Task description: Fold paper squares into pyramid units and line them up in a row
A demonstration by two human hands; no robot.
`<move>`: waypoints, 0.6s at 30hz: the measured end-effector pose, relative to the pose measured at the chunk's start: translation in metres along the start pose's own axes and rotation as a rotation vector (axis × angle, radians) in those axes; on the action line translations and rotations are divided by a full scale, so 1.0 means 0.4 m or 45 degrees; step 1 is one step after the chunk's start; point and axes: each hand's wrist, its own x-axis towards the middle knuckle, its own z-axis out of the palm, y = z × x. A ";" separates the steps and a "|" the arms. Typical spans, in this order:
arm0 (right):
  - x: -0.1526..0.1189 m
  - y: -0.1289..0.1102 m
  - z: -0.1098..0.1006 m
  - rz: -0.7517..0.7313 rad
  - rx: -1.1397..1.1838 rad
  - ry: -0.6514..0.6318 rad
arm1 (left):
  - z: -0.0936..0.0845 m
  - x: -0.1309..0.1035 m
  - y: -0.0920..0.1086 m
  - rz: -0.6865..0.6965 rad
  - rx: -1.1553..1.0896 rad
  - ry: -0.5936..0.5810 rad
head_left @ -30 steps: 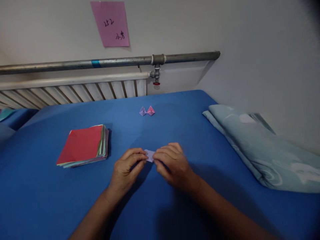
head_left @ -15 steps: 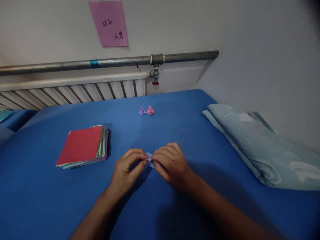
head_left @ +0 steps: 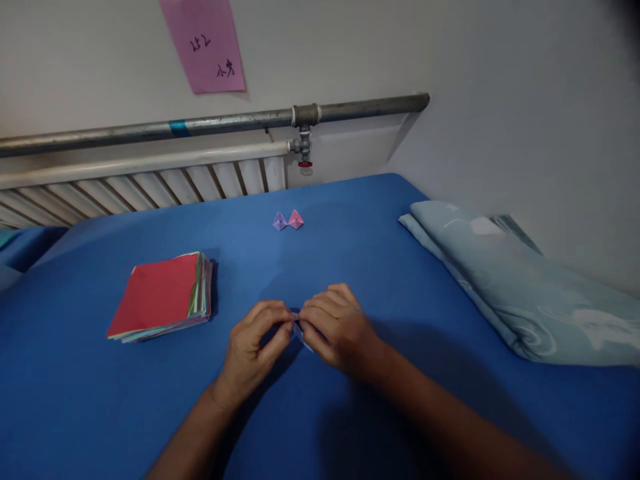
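While the left hand (head_left: pixel 257 338) and right hand (head_left: pixel 343 330) pinch opposite sides of the purple paper (head_left: pixel 302 337), it looks light, easily creased, best held by its edges.

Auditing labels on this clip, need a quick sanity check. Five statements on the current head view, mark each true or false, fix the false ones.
1. The left hand and the right hand both hold the lavender paper. True.
2. The paper stack has a green sheet on top. False: its top sheet is red.
3. A purple folded shape and a pink folded shape lie side by side beyond the hands. True.
4. The folded cloth is left of the paper stack. False: it is to the right.
5. The valve handle is red. True.
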 end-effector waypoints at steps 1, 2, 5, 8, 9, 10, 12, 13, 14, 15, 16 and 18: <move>0.000 -0.001 0.001 0.001 -0.003 -0.002 | 0.001 -0.002 -0.001 -0.009 -0.009 0.012; 0.000 -0.001 0.002 0.001 -0.006 0.000 | 0.003 -0.004 -0.002 -0.028 -0.018 0.025; 0.000 -0.001 0.006 0.002 -0.007 0.004 | 0.007 -0.011 -0.006 -0.106 -0.056 0.042; 0.000 -0.001 0.009 0.010 -0.004 -0.005 | 0.012 -0.014 -0.007 -0.185 -0.098 0.049; 0.000 -0.001 0.011 0.016 -0.002 -0.007 | 0.014 -0.015 -0.007 -0.204 -0.107 0.059; -0.001 -0.001 0.012 0.023 0.002 -0.008 | 0.016 -0.015 -0.007 -0.223 -0.115 0.070; -0.002 -0.001 0.013 0.040 0.017 -0.010 | 0.020 -0.016 -0.007 -0.255 -0.134 0.087; -0.002 -0.001 0.013 0.052 0.032 -0.010 | 0.022 -0.016 -0.007 -0.275 -0.146 0.090; -0.003 -0.002 0.012 0.065 0.053 -0.006 | 0.023 -0.017 -0.007 -0.300 -0.160 0.089; -0.003 -0.003 0.011 0.082 0.079 -0.001 | 0.024 -0.017 -0.008 -0.328 -0.175 0.087; -0.003 -0.004 0.011 0.099 0.108 0.003 | 0.025 -0.018 -0.008 -0.358 -0.191 0.085; -0.003 -0.007 0.010 0.136 0.152 0.003 | 0.026 -0.019 -0.009 -0.422 -0.215 0.088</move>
